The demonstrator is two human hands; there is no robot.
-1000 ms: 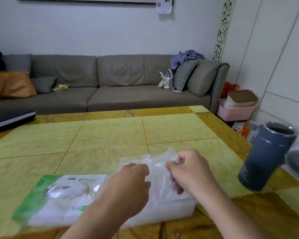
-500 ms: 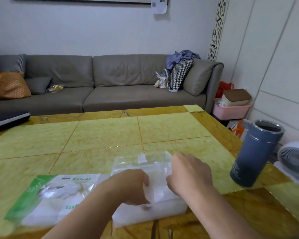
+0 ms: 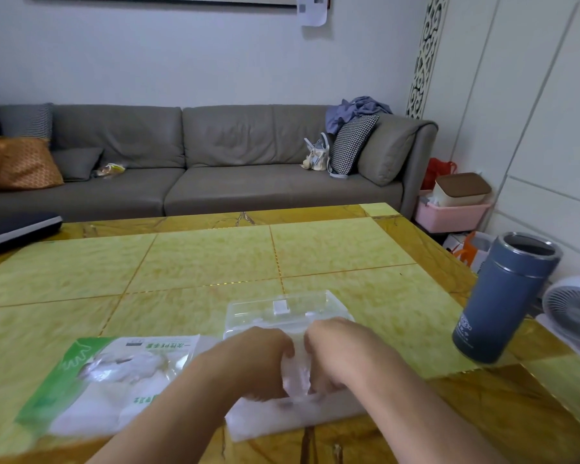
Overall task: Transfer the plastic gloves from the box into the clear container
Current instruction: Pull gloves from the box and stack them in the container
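Note:
A clear plastic container (image 3: 283,311) stands on the table near its front edge. A wad of thin clear plastic gloves (image 3: 297,373) lies in its opening. My left hand (image 3: 260,361) and my right hand (image 3: 339,353) sit side by side over the container, fingers curled down into the gloves. The fingertips are hidden in the plastic. To the left lies the gloves' green and white packet (image 3: 114,376), flat on the table, with more gloves showing through its window.
A tall blue-grey flask (image 3: 503,298) with no lid stands at the table's right edge, close to my right forearm. A dark flat case (image 3: 17,229) lies at the far left. A grey sofa is behind the table; a white fan (image 3: 573,313) sits right.
The gloves were held up above the container a second ago. Both hands have gone down with them into the container and drawn closer together.

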